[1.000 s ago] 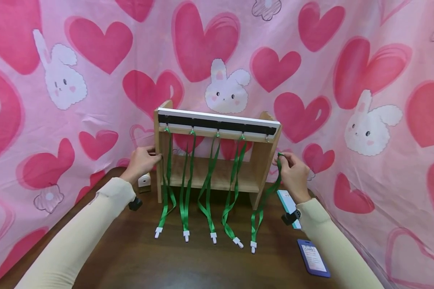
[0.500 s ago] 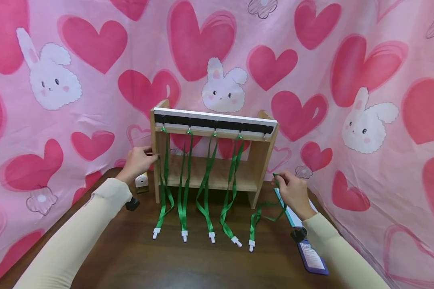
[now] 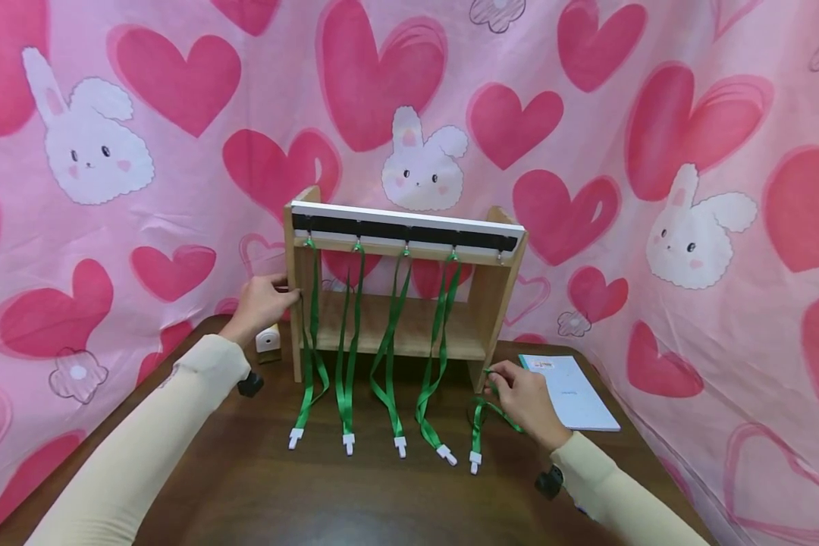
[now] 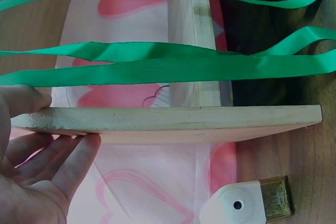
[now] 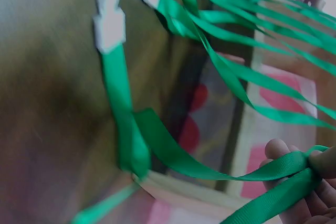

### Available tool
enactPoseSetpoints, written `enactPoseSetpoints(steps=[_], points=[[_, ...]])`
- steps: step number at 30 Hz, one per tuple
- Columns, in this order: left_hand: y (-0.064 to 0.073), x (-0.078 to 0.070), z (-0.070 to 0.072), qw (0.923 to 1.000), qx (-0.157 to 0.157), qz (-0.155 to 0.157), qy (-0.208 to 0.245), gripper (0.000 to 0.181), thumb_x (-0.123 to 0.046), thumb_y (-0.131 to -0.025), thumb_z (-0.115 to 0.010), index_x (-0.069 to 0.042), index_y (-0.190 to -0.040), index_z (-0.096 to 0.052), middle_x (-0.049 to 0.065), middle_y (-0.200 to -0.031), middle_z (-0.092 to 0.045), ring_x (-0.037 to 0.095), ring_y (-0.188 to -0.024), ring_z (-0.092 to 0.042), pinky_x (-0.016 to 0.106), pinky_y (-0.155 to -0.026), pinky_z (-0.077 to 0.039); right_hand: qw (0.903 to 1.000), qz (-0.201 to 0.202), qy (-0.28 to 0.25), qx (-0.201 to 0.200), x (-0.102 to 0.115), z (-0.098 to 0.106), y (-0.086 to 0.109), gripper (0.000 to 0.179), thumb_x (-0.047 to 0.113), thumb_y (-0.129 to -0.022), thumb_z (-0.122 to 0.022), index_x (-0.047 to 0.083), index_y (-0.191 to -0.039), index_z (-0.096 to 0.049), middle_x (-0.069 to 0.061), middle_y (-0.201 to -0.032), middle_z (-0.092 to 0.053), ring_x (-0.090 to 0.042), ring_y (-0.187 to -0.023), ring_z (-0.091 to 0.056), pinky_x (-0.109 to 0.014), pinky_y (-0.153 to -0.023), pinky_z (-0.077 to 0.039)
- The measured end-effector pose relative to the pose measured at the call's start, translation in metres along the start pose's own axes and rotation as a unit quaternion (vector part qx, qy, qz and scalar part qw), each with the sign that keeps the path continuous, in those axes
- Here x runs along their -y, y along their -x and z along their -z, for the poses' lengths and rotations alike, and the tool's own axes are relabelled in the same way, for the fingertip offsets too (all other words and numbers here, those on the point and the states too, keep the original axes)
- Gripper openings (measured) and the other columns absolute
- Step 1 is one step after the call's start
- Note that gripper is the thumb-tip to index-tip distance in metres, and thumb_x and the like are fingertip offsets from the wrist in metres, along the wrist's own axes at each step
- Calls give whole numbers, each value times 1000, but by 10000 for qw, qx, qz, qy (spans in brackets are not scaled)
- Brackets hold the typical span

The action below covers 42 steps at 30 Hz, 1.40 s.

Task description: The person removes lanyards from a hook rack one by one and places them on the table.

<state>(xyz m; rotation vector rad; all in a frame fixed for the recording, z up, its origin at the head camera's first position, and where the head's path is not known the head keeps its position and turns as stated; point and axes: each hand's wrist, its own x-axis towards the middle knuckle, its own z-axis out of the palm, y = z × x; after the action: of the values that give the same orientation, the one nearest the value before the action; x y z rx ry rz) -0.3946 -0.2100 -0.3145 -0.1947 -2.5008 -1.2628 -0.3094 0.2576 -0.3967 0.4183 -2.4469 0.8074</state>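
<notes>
Right-wrist view dim — clip blurred

Five green lanyards end in five white clips — one apiece. The single wooden rack carries probably five hooks, though they look tiny here. There is one left hand, one right hand — plus two black wrist devices, one notebook and three printed rabbits.

Your sleeves, lower left and lower right: plain cream. Lanyards, centre: solid green, clips white. Rack, mid-frame: pale wood; rail white, strip black. Backdrop, upper frame: pink, deep-pink hearts, white rabbits. Your table, bottom: dark brown. Notepad, right: white.
</notes>
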Motion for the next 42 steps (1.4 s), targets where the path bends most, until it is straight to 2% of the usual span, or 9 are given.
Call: enactPoseSetpoints(steps=[5, 9, 13, 20, 27, 30, 34, 37, 42], points=[[-1, 1, 0, 10000, -5, -7, 60, 52, -23, -98, -61, 0, -144, -55, 26, -135, -64, 41, -119, -67, 54, -95, -58, 9939, -903, -372, 521, -1, -18, 13, 9, 11, -96, -67, 10, -96, -76, 1, -76, -76, -13, -70, -73, -19, -54, -48], [-1, 2, 0, 10000, 1, 8, 66, 52, -23, -98, -61, 0, -144, -54, 26, -136, -63, 41, -119, -67, 53, -95, -58, 9791, -1660, -794, 862, -5, -30, 24, 11, 12, -97, -66, 8, -100, -76, 3, -78, -76, -14, -73, -74, -19, -56, -53], [-1, 3, -1, 10000, 41, 49, 30, 53, -23, -98, -62, -1, -145, -53, 26, -136, -64, 40, -119, -67, 52, -95, -59, 9652, -2140, -1150, 969, -8, -36, 30, 14, 10, -97, -66, 4, -106, -75, -1, -83, -77, -16, -76, -75, -23, -62, -60], [-1, 4, -1, 9999, 75, 76, 36, 55, -23, -98, -62, -1, -147, -51, 26, -136, -64, 40, -119, -67, 52, -96, -58, 9602, -2339, -1252, 879, -15, -41, 34, 14, 8, -97, -66, 6, -106, -75, -5, -88, -78, -16, -77, -76, -30, -68, -64], [-2, 4, -2, 9999, 86, 64, 77, 56, -24, -98, -63, 0, -147, -51, 26, -136, -64, 39, -119, -67, 51, -96, -59, 9559, -2630, -1185, 542, -22, -52, 37, 13, 12, -96, -68, 9, -103, -79, -3, -86, -80, -12, -78, -76, -22, -64, -57], [-1, 4, -1, 9999, 101, 76, 76, 55, -23, -98, -62, 0, -146, -52, 25, -136, -64, 39, -119, -67, 52, -95, -59, 9458, -2882, -1413, 503, -24, -57, 42, 15, 13, -95, -68, 8, -105, -79, -3, -86, -81, -12, -80, -77, -20, -62, -53], [-1, 4, -1, 9999, 107, 60, 88, 54, -22, -98, -62, 0, -146, -52, 25, -135, -64, 39, -118, -67, 52, -95, -58, 9324, -3065, -1856, 478, -26, -60, 46, 19, 11, -95, -66, 4, -110, -77, -7, -90, -81, -17, -82, -78, -21, -62, -57], [-2, 5, -2, 10000, 16, 24, 45, 53, -23, -97, -63, -1, -144, -55, 25, -131, -67, 39, -115, -69, 51, -93, -60, 9312, -3077, -1893, 482, -27, -61, 46, 20, 10, -95, -66, 4, -110, -77, -7, -90, -81, -18, -83, -78, -21, -62, -57], [-4, 6, -2, 9998, -165, -63, -89, 49, -23, -95, -63, -2, -139, -60, 24, -124, -71, 36, -111, -71, 47, -88, -62, 9398, -3048, -1460, 500, -29, -60, 45, 19, 15, -94, -68, 11, -109, -79, -3, -89, -81, -16, -89, -76, -25, -69, -55]])
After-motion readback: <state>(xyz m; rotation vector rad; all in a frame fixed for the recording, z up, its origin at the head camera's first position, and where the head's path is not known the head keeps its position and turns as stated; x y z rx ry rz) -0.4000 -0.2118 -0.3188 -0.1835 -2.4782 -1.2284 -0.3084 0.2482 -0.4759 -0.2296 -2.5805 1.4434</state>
